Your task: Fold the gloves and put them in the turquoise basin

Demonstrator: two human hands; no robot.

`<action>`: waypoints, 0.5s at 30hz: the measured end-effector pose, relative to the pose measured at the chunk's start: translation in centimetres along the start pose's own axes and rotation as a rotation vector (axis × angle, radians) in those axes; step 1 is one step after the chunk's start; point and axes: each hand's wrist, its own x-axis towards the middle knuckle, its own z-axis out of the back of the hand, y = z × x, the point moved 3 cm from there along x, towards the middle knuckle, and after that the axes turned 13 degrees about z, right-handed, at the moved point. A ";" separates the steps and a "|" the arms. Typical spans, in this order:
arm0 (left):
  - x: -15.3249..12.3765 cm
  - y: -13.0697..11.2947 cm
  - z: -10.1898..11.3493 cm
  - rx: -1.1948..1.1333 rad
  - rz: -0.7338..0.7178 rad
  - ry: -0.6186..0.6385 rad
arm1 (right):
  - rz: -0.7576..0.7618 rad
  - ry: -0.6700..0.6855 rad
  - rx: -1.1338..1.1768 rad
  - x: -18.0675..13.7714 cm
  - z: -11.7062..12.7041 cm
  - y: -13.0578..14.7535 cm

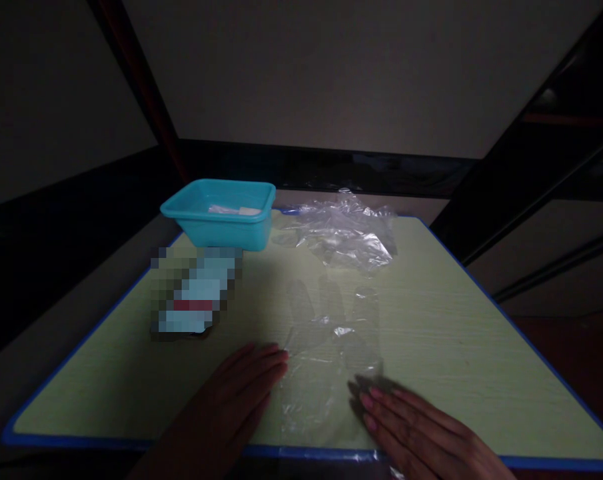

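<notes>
A clear disposable plastic glove [326, 360] lies spread flat on the table in front of me, its fingers pointing away. My left hand [246, 393] rests at its left side, fingers stretched out together and the tips at the glove's edge. On the right, my right hand [411, 423] lies with straight fingers by the glove's lower right edge. Neither hand grips anything. Beyond the glove sits a crumpled heap of clear thin plastic [346, 230]; whether it is more gloves I cannot tell.
A turquoise plastic basin [221, 233] with whitish items inside stands at the table's back left. Nearer me lies a blurred-out flat object [198, 293]. The pale table [461, 360] has a raised-looking blue edge. A wall [306, 80] rises behind it.
</notes>
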 end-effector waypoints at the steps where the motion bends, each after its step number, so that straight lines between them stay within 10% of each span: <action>1: 0.1 0.0 0.1 -0.002 0.000 0.001 | -0.011 -0.008 0.022 0.0 0.1 0.0; 15: -0.6 -0.8 1.0 0.017 -0.037 -0.034 | -0.061 -0.085 0.171 0.6 0.9 -0.9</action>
